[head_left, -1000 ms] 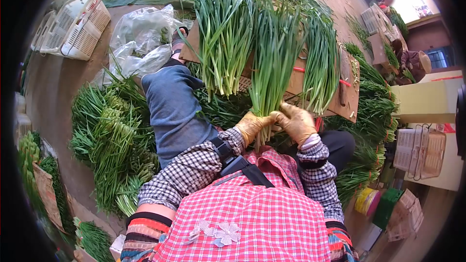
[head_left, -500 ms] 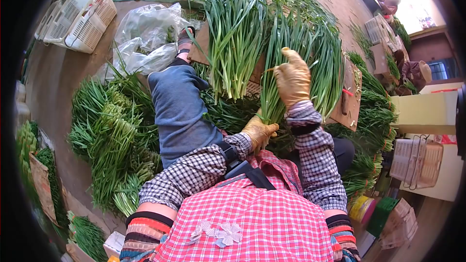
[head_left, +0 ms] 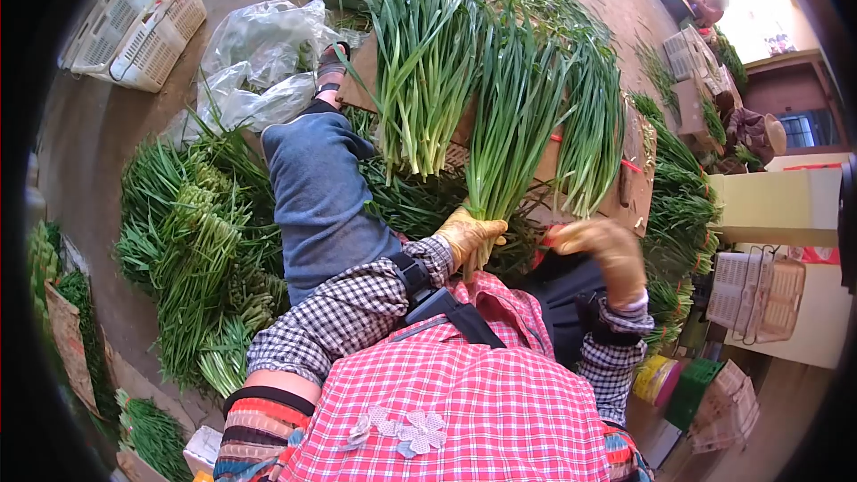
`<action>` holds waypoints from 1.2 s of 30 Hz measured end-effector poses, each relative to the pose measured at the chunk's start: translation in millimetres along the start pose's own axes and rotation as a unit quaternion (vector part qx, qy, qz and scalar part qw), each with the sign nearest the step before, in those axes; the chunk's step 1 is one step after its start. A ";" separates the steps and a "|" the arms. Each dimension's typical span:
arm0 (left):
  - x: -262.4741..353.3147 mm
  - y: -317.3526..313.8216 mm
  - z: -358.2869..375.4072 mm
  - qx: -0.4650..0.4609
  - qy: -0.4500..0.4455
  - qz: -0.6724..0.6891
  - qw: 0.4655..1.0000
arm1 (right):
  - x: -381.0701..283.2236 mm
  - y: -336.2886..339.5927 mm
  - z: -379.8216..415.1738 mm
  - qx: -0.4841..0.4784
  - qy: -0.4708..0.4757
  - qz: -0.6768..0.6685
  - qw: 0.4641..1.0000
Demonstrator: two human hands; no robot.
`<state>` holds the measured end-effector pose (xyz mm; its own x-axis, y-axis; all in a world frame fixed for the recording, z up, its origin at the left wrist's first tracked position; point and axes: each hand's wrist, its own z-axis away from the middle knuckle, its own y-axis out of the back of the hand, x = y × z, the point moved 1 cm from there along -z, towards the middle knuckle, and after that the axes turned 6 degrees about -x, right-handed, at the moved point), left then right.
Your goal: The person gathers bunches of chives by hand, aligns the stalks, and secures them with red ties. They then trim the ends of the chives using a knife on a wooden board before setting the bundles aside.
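Note:
My gloved left hand (head_left: 470, 234) is wrapped round the pale stem ends of a bunch of garlic chives (head_left: 513, 125), whose long flat leaves fan away from me over the board. To its right, my gloved right hand (head_left: 603, 254) is smeared by motion, with a small red thing (head_left: 539, 255) beside its fingertips. Another pile of garlic chives (head_left: 424, 80) lies left of the held bunch, and a smaller pile (head_left: 591, 125) lies to the right. Underneath is a brown board (head_left: 637, 201) with a dark, narrow tool (head_left: 626, 180) near its right edge.
Heaps of greens lie by my left leg (head_left: 201, 250) and along the right (head_left: 674, 205). Farther left are a clear plastic bag (head_left: 263, 45) and a white crate (head_left: 156, 27). More baskets (head_left: 759, 295) stand at right. Another person (head_left: 759, 132) is at the far right.
My right hand has swung from above the greens down and right, toward my right knee. My left hand keeps its hold, and the bunch now stands apart from the right-hand pile.

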<state>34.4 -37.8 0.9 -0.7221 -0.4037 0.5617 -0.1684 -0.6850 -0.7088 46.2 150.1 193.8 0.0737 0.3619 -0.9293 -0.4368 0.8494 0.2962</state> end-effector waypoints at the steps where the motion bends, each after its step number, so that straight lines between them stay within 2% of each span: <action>1: 3.1 -2.9 2.0 0.002 -0.005 0.002 1.000 | 25.2 -7.5 6.6 -0.027 -0.172 0.159 0.972; 2: 4.1 -5.3 2.5 0.004 -0.025 -0.001 1.000 | 36.5 -12.6 0.8 -0.090 -0.316 0.345 0.879; 4: 4.7 -9.2 5.5 0.011 -0.064 -0.005 0.998 | 45.7 -33.1 -7.0 0.011 -0.269 0.427 0.863; 5: 13.0 -15.3 13.0 0.033 -0.030 -0.039 0.998 | 59.1 -37.7 -14.1 0.000 -0.245 0.290 0.925; 6: 8.9 -14.4 10.6 0.028 -0.064 -0.075 0.995 | 77.2 -42.3 -22.7 -0.009 -0.215 0.145 0.966; 7: 2.0 -12.8 5.1 0.021 -0.097 -0.112 0.989 | 97.3 -54.8 -32.4 0.017 -0.184 0.113 0.976; 8: -0.2 -12.8 1.6 0.013 -0.131 -0.150 0.980 | 89.7 -66.3 -45.5 0.026 -0.170 0.266 0.949; 10: -6.7 -3.8 -10.7 -0.058 -0.094 -0.088 0.990 | 126.3 -84.3 -67.3 0.093 -0.186 0.193 0.959; 11: 10.9 -14.1 -1.7 -0.090 -0.073 -0.058 0.992 | 121.8 -88.4 -71.3 0.106 -0.167 0.063 0.978; 12: 28.9 -18.0 17.1 0.002 -0.116 -0.437 0.892 | 116.5 -91.8 -73.5 0.116 -0.145 -0.068 0.980; 14: 39.7 -23.8 27.6 0.057 -0.265 -0.625 0.732 | 93.6 -87.0 -73.0 0.129 -0.115 -0.290 0.941; 16: 49.3 -28.4 32.7 0.042 -0.353 -0.588 0.726 | 76.9 -73.9 -69.1 0.088 -0.058 -0.486 0.867; 18: 56.1 -31.0 34.1 -0.040 -0.365 -0.323 0.873 | 82.8 -54.4 -62.0 -0.003 -0.054 -0.531 0.846; 19: 50.2 -23.8 30.6 0.036 -0.352 -0.312 0.882 | 86.1 -51.8 -56.7 -0.019 -0.065 -0.554 0.830; 20: 42.6 -21.9 27.8 0.070 -0.344 -0.294 0.889 | 91.3 -52.1 -51.7 -0.038 -0.076 -0.577 0.812; 21: 37.1 -21.9 21.2 0.056 -0.324 -0.214 0.920 | 96.8 -58.9 -52.2 0.019 -0.083 -0.567 0.819; 22: 32.9 -20.6 16.0 0.043 -0.301 -0.134 0.943 | 104.2 -53.2 -46.5 -0.069 -0.076 -0.607 0.788; 23: 38.3 -24.6 22.4 0.019 -0.202 -0.063 0.977 | 95.7 -58.7 -46.4 -0.048 -0.092 -0.588 0.802; 24: 18.8 2.1 2.6 -0.053 -0.080 -0.016 0.995 | 87.7 -63.5 -46.1 -0.026 -0.108 -0.569 0.815; 26: 12.3 -3.7 -5.4 -0.155 0.004 0.147 0.977 | 96.8 -65.4 -45.1 -0.010 -0.122 -0.571 0.812; 28: 10.9 3.8 -10.8 -0.230 0.094 0.188 0.950 | 98.8 -64.0 -42.6 -0.017 -0.148 -0.565 0.812; 30: 20.4 -6.0 -4.1 -0.163 0.075 0.162 0.970 | 101.0 -60.2 -43.0 -0.004 -0.192 -0.528 0.827; 31: 15.8 -4.4 -8.1 -0.178 0.108 0.193 0.959 | 101.9 -62.2 -44.4 0.021 -0.198 -0.500 0.843; 32: 11.5 -4.6 -12.5 -0.166 0.099 0.195 0.962 | 99.5 -60.4 -43.6 0.042 -0.176 -0.398 0.900; 33: 6.2 -6.8 -17.2 -0.155 0.089 0.195 0.964 | 96.0 -61.1 -40.6 0.054 -0.182 -0.330 0.925; 34: 6.6 -10.6 -17.5 -0.143 0.081 0.194 0.967 | 87.4 -64.6 -38.3 0.066 -0.186 -0.261 0.945; 36: 11.2 -14.6 -16.7 -0.135 0.078 0.190 0.969 | 99.0 -67.8 -37.5 0.088 -0.154 -0.225 0.958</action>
<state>17.5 -22.3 10.4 -0.8553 -0.4854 0.1812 -0.0235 -0.3129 -0.9495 49.4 113.9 73.4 0.4913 0.0177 -0.8708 -0.1439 0.9877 -0.0611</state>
